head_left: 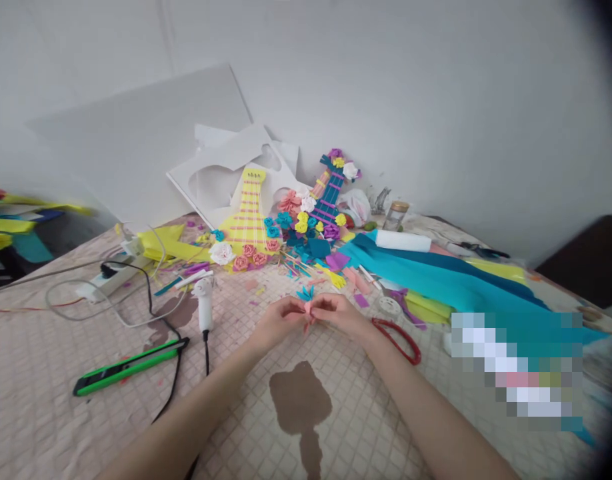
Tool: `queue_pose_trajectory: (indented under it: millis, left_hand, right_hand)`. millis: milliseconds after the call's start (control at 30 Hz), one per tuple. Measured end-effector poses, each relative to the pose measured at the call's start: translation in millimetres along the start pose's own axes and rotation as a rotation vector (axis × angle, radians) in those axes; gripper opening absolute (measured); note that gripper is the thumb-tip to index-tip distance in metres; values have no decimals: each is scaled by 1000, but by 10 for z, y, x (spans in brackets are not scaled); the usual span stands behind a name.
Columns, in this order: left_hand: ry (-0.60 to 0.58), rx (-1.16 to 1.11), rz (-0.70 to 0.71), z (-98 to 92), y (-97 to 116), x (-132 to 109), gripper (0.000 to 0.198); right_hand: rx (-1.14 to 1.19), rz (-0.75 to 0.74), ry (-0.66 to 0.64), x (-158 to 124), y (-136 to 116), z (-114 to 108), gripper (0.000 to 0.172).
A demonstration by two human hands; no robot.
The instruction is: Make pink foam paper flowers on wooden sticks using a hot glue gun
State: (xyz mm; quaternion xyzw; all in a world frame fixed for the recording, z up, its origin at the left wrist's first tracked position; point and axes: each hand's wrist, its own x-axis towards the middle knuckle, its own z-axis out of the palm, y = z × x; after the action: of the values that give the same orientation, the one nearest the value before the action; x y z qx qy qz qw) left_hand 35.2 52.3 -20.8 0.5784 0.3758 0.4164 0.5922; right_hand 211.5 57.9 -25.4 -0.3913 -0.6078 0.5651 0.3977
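Both hands meet over the middle of the table, fingertips pinched around a small paper flower (309, 307) with pink paper below and teal pointed strips on top. My left hand (282, 323) is closed on its left side. From the right, my right hand (340, 316) is closed on the same flower, thumb and fingers together. Fingers partly cover the pink part. Beyond the hands stand a yellow paper guitar (250, 223) with pink stripes and a dark blue one (330, 197), both trimmed with paper flowers.
A white glue gun (205, 307) and a green utility knife (131, 367) lie at left near a power strip (109, 280). Right of the hands are red-handled scissors (399, 341) and teal crepe paper (436, 273). A lidded jar (396, 217) stands behind.
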Motion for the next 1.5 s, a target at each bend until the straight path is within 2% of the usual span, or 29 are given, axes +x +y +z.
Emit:
queue_pose_trajectory:
  millis: [333,533,800,933,1133,1267,1500]
  left_hand:
    - [-39,-112,-63,32,160,-207,31]
    - [-43,-74,-98,13,192,-231,25]
    - [-75,-65,-87,-15,210,-251,22]
    - [-101,-99,-121,-8,229,-253,23]
    - [-106,-17,-114,-26,216,-230,21]
    - [-95,6,-116,-45,182,-208,22]
    - [27,102,-19,-11,129,-206,15]
  right_hand:
    - [33,12,-20,-161,-114,158,15]
    - [-4,-12,-2,-188,-127,171,15]
    - [40,-8,-70,-205,-123,183,16]
    - [62,66,-45,-221,-161,234,22]
    - [1,3,62,-220,-172,297,19]
    - [-19,24,94,-212,-174,301,17]
    - [-27,32,211,-212,-108,342,17]
